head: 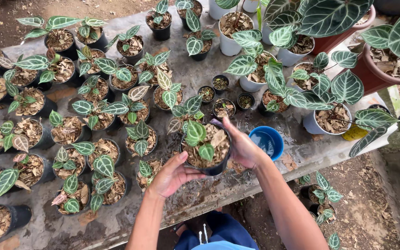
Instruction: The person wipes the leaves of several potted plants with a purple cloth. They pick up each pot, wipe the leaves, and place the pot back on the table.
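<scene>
Over wet bench [195,78]: hands [174,173] [241,146] holding pot [207,150].

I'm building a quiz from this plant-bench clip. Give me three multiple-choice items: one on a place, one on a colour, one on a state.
1. Where is the blue bowl?
A. right of the held pot
B. on the ground
C. among the far-left pots

2. What colour is the held pot?
A. white
B. black
C. red

3. How is that pot held?
A. by one hand
B. between both hands
C. untouched

Answers: 1 A, it stands just past the right hand. 2 B, its wall is black. 3 B, the left hand and the right hand grip its sides.
</scene>
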